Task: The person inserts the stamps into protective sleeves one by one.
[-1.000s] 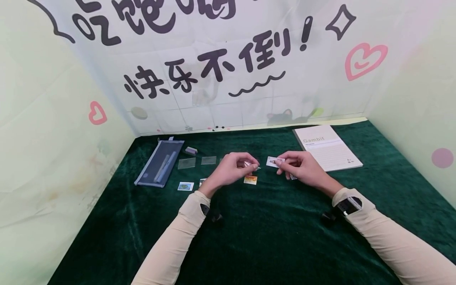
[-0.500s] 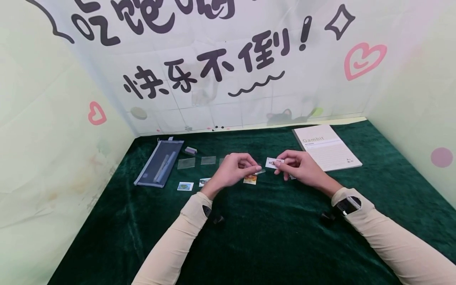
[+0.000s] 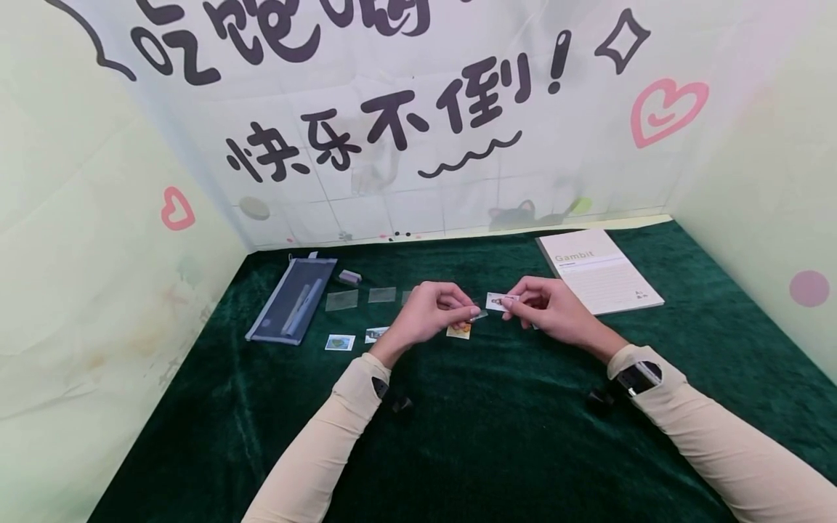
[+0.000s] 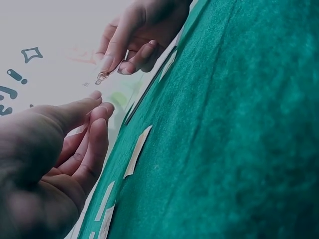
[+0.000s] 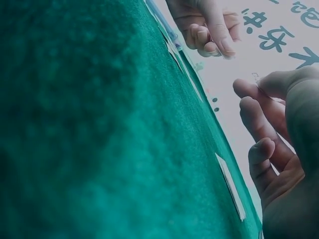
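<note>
My left hand pinches a small clear plastic sleeve between thumb and fingertips. Facing it across a narrow gap, my right hand holds a small white-bordered stamp by its right end, thumb on top. Both pieces are raised above the cloth, and the stamp and sleeve look apart. In the left wrist view a little figure is printed on the stamp. An orange stamp lies below the left hand. A sliver of another white piece shows under the right hand, mostly hidden.
More clear sleeves lie in a row to the left, one partly behind the left hand. Two stamps rest nearer. A zip pouch with pens and an eraser sit back left; a notepad lies back right.
The left hand has shifted slightly right, and the sleeve now sticks out flatter towards the stamp. The stamp in the right hand has dipped a little and come marginally left.
</note>
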Action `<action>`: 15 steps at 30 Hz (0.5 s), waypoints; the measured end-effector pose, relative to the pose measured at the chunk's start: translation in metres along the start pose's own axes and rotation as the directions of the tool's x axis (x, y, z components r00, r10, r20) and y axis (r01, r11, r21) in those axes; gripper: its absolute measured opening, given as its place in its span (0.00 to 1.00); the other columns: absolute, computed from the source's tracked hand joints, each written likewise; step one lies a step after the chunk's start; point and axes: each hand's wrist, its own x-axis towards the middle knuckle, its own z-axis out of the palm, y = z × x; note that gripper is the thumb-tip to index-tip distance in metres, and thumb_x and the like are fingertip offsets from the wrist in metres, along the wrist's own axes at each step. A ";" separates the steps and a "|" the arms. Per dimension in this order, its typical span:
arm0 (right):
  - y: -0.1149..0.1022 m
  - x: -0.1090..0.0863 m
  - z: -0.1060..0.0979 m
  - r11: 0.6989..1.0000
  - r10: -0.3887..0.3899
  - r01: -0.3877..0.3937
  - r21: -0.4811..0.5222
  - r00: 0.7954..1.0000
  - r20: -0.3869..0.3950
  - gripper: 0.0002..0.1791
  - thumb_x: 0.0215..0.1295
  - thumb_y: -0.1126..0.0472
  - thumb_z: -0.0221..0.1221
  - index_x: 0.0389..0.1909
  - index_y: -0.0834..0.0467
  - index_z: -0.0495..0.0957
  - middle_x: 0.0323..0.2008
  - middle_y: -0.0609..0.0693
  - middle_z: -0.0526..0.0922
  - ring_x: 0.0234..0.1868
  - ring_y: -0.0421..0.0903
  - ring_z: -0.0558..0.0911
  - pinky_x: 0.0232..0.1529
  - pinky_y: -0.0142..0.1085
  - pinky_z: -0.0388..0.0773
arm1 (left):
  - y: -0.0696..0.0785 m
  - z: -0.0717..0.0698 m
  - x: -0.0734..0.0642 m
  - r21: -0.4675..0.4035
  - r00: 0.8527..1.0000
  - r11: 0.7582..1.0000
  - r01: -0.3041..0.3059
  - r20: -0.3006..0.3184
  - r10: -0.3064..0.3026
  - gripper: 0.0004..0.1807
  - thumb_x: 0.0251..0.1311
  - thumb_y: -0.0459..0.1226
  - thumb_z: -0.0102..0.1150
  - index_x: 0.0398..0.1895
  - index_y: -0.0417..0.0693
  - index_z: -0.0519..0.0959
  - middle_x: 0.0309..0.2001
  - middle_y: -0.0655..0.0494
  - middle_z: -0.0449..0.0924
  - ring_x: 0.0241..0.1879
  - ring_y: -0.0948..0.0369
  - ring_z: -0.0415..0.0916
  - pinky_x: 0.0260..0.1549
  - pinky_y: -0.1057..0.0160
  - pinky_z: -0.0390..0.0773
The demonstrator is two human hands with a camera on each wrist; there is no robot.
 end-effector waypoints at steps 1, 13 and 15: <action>0.000 0.000 0.000 1.000 0.001 -0.001 -0.001 1.000 0.001 0.10 0.81 0.52 0.63 0.49 0.55 0.84 0.38 0.52 0.93 0.29 0.50 0.84 0.29 0.36 0.81 | 0.000 0.000 0.000 -0.002 1.000 1.000 0.001 -0.002 -0.001 0.08 0.72 0.46 0.72 0.44 0.53 0.89 0.36 0.60 0.93 0.35 0.59 0.91 0.40 0.61 0.89; 0.000 0.000 0.000 1.000 0.000 0.000 0.005 1.000 0.012 0.10 0.81 0.53 0.63 0.49 0.56 0.84 0.38 0.53 0.93 0.28 0.50 0.85 0.30 0.36 0.82 | 0.000 0.000 -0.001 -0.005 1.000 1.000 -0.012 -0.027 0.012 0.07 0.71 0.44 0.73 0.44 0.54 0.89 0.37 0.60 0.94 0.36 0.60 0.91 0.42 0.60 0.90; -0.001 0.000 0.000 1.000 0.000 0.000 0.011 1.000 0.007 0.10 0.81 0.53 0.63 0.49 0.55 0.84 0.38 0.53 0.93 0.28 0.50 0.84 0.29 0.36 0.82 | 0.000 -0.001 -0.001 0.000 0.999 1.000 -0.023 -0.030 0.023 0.07 0.70 0.45 0.74 0.44 0.55 0.89 0.38 0.60 0.94 0.37 0.61 0.92 0.43 0.60 0.90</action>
